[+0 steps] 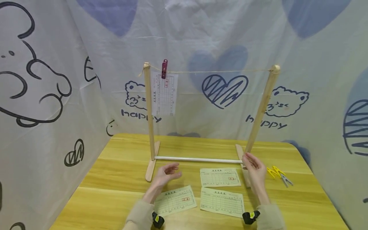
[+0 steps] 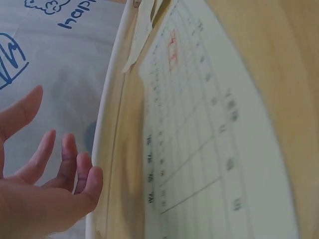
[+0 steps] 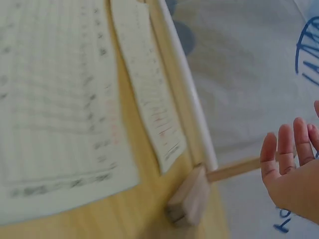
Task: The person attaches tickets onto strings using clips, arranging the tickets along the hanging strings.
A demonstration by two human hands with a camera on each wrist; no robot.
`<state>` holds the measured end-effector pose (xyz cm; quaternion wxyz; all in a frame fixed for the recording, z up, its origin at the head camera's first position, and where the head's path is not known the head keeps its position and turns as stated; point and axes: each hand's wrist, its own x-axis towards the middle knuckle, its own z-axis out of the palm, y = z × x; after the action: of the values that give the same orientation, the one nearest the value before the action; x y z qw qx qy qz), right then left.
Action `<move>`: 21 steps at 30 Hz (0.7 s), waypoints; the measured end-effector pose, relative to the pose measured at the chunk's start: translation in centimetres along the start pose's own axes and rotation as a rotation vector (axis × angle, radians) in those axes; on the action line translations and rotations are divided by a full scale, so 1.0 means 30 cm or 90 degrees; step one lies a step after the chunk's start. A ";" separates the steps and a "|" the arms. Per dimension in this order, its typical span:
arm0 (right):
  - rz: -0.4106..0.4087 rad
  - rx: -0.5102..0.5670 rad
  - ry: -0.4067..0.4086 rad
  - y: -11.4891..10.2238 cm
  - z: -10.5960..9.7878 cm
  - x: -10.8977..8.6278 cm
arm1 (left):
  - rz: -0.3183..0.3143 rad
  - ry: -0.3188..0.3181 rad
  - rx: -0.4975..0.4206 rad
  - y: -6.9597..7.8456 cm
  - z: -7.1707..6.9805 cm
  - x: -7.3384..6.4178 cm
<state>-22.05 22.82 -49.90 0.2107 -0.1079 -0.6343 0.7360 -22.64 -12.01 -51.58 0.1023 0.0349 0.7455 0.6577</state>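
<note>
My left hand hovers over the left paper slip, fingers loosely spread with nothing between them. Near the foot of the right wooden post is my right hand, its fingers relaxed and apart from any slip. Two more pale green printed slips lie on the table, an upper one and a lower one. On the string between the posts, a dark red clothespin holds a hanging printed slip near the left post.
A white rod joins the wooden feet of the frame low across the table. Yellow clothespins and a grey clothespin lie right of the frame. A printed cloth hangs behind and around the table.
</note>
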 end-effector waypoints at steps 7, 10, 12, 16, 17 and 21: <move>0.033 -0.024 0.055 0.080 -0.085 -0.014 | -0.007 -0.100 0.028 -0.037 0.003 -0.012; 0.050 -0.026 0.065 0.106 -0.113 -0.014 | -0.013 -0.118 0.025 -0.043 0.001 -0.013; 0.064 -0.031 0.072 0.119 -0.130 -0.014 | -0.019 -0.127 0.021 -0.046 0.000 -0.014; 0.094 -0.032 0.083 0.138 -0.161 -0.013 | -0.028 -0.145 0.014 -0.053 0.001 -0.012; 0.099 -0.034 0.083 0.142 -0.168 -0.012 | -0.027 -0.147 0.015 -0.055 0.002 -0.011; 0.120 -0.050 0.078 0.158 -0.194 -0.013 | -0.025 -0.151 0.027 -0.063 0.006 -0.005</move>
<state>-20.07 27.30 -55.59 0.1746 -0.2197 -0.6355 0.7193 -22.30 -12.11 -53.46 0.2022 0.0998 0.7423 0.6310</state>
